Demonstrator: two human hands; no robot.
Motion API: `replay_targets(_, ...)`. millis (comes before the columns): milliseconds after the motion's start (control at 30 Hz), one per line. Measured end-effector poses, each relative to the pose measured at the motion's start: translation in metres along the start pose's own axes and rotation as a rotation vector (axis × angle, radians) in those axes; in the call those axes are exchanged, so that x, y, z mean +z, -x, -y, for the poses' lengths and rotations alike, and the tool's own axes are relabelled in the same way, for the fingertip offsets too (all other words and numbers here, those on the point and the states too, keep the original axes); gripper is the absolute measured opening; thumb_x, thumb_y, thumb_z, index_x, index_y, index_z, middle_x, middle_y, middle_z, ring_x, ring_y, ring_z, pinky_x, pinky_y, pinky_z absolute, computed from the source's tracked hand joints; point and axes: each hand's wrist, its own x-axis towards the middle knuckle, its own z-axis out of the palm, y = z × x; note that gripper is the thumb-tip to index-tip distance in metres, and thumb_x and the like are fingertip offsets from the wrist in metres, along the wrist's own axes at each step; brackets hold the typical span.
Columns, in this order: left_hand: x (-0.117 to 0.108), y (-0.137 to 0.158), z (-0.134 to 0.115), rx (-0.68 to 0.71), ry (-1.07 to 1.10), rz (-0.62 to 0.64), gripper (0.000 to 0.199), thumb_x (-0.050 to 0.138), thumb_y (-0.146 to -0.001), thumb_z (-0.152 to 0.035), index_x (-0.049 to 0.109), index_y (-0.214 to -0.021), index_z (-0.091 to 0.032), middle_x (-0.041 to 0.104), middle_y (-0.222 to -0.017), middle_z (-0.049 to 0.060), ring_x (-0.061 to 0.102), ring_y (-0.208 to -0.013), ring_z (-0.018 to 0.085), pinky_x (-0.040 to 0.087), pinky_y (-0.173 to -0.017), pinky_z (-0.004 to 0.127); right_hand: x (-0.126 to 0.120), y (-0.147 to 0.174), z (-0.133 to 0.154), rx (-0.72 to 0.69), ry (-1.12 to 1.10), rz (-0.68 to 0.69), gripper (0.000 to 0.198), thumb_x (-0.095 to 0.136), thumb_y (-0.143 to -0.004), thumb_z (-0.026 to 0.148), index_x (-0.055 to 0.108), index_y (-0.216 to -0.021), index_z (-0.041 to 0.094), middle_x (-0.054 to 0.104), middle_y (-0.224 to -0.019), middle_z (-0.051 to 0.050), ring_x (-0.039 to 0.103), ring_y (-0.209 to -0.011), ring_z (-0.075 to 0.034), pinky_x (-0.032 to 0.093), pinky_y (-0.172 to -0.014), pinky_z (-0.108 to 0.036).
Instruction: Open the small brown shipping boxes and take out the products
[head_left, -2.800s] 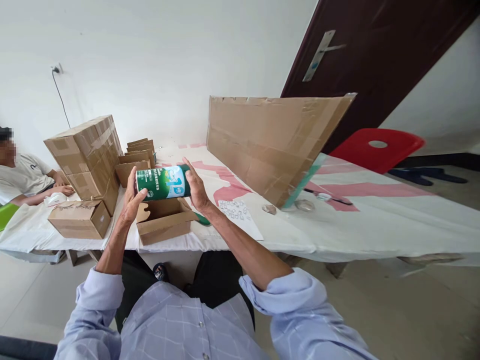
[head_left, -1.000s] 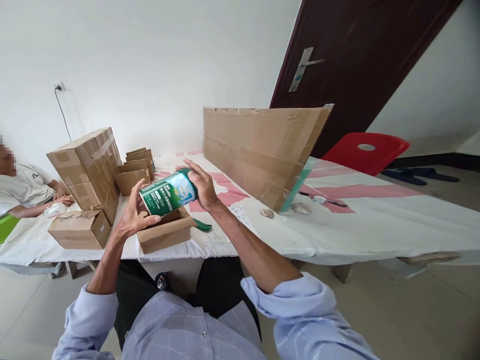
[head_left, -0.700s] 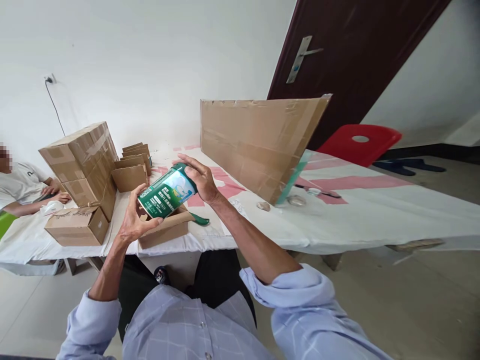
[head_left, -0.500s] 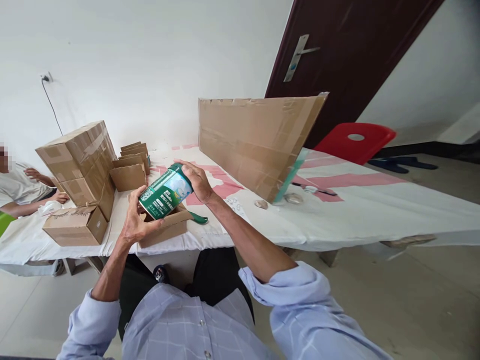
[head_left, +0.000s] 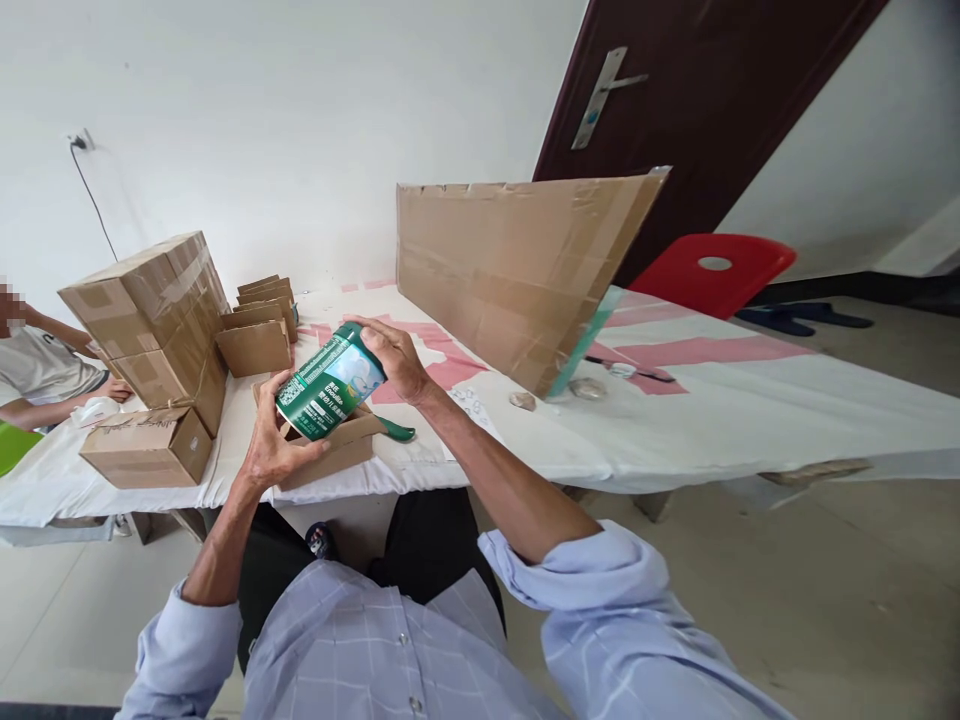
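A green printed canister [head_left: 330, 385] is held tilted between my two hands. My left hand [head_left: 274, 435] is closed round its lower left end, and my right hand [head_left: 394, 358] grips the upper right end by the lid. Just beneath the canister sits a small cardboard box [head_left: 337, 460], its flaps raised; what lies inside is hidden. Beside the box's right edge rests a green-handled tool [head_left: 396, 430], whose other end I cannot see.
Taped cartons [head_left: 150, 320] are stacked at the left, with a smaller box [head_left: 146, 450] before them. Open boxes [head_left: 255, 345] stand behind. A big cardboard sheet [head_left: 510, 270] stands on the cloth-covered table [head_left: 675, 430]. Another person [head_left: 45, 370] sits at far left.
The view has shifted slightly. Both hands keep hold of the canister in nearly the same place and tilt. The other person's raised hand has moved out of its former position.
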Motion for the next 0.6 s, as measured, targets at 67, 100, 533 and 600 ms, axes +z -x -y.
replay_targets(67, 0.005, 0.004, 0.001, 0.009, -0.012, -0.006, 0.11, 0.099, -0.064, -0.049, 0.043, -0.155, -0.025, 0.047, -0.157, 0.017, 0.051, -0.149, 0.042, 0.057, -0.114, 0.055, -0.002, -0.001, 0.003, -0.009, 0.017, 0.015, 0.076, 0.066, -0.087, 0.089, 0.085, -0.121, 0.025, 0.082, -0.131, -0.009, 0.072, -0.126, -0.034, 0.057, -0.114, -0.049)
replay_targets(100, 0.008, 0.005, 0.002, 0.016, -0.024, -0.01, 0.109, 0.099, -0.065, -0.049, 0.043, -0.155, -0.025, 0.047, -0.158, 0.017, 0.051, -0.149, 0.043, 0.056, -0.115, 0.056, -0.003, -0.001, 0.004, -0.012, 0.023, 0.024, 0.075, 0.066, -0.087, 0.09, 0.085, -0.121, 0.025, 0.082, -0.131, -0.009, 0.072, -0.127, -0.034, 0.057, -0.114, -0.049)
replay_targets(533, 0.031, 0.024, 0.002, -0.054, -0.069, -0.085, 0.115, 0.101, -0.064, -0.057, 0.038, -0.155, -0.025, 0.051, -0.152, 0.016, 0.055, -0.144, 0.043, 0.05, -0.12, 0.059, -0.014, -0.006, 0.019, -0.034, 0.064, 0.137, 0.072, 0.067, -0.089, 0.087, 0.087, -0.119, 0.025, 0.083, -0.128, -0.009, 0.073, -0.125, -0.035, 0.058, -0.111, -0.051)
replay_targets(600, 0.033, 0.027, 0.002, -0.082, -0.076, -0.091, 0.117, 0.101, -0.064, -0.056, 0.036, -0.156, -0.026, 0.049, -0.153, 0.016, 0.054, -0.145, 0.043, 0.05, -0.12, 0.06, -0.013, -0.006, 0.02, -0.036, 0.068, 0.138, 0.071, 0.066, -0.089, 0.087, 0.087, -0.119, 0.025, 0.083, -0.127, -0.008, 0.074, -0.125, -0.035, 0.059, -0.109, -0.05)
